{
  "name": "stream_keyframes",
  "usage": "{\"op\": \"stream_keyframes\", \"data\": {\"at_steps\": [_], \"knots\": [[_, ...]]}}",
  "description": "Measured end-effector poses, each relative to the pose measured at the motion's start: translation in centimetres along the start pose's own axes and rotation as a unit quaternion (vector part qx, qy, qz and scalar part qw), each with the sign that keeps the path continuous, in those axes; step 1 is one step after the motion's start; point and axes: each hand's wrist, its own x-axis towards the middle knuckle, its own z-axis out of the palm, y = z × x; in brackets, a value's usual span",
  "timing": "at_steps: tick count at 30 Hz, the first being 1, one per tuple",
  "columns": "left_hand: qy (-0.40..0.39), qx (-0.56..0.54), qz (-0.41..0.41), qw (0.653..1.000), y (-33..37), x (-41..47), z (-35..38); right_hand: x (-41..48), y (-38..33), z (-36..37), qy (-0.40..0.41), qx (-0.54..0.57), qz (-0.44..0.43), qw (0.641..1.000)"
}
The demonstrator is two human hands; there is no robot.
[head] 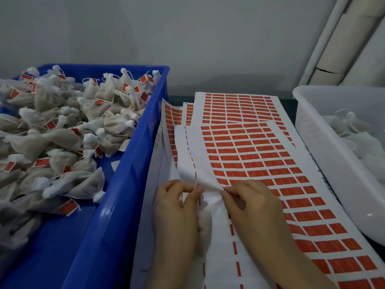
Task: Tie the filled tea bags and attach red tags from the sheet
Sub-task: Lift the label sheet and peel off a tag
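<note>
Blue crate (133, 163) of tagged bags left, white tub (325, 147) right. Both hands, left hand (177, 207) and right hand (252, 203), pinch white tea bag (205, 222) neck over tag sheet (260, 163).

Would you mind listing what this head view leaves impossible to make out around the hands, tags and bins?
- Tea bag: mostly hidden under the left hand and right hand.
- String knot: too fine and blurred to tell if it is tied.
- Print on the tag sheet: too small to read.
- White bin: contents pale, blurred, cut off by the right edge.
- Blue bin: cut off at the left and bottom edges.
</note>
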Motion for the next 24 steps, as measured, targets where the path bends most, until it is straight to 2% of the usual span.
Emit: {"op": "stream_keyframes", "data": {"at_steps": [2, 5, 8, 17, 24], "knots": [[-0.008, -0.013, 0.0, 1.0, 0.1, 0.2, -0.1, 0.3, 0.2, 0.0, -0.027, 0.022, 0.036, 0.999], [-0.014, -0.027, -0.01, 0.999, 0.4, 0.6, -0.1, 0.6, 1.0, 0.3, -0.022, 0.059, 0.052, 0.997], [-0.013, -0.023, -0.006, 1.0, 0.3, 0.5, 0.0, 1.0, 1.4, 0.3, -0.065, 0.084, 0.075, 0.991], [-0.015, -0.005, 0.017, 1.0, -0.2, 0.3, -0.1, 1.5, 1.9, 0.0, -0.132, 0.108, 0.109, 0.979], [-0.01, 0.004, 0.027, 1.0, -0.2, 0.2, -0.2, 1.8, 2.4, 0.2, -0.154, 0.15, 0.13, 0.968]]}}
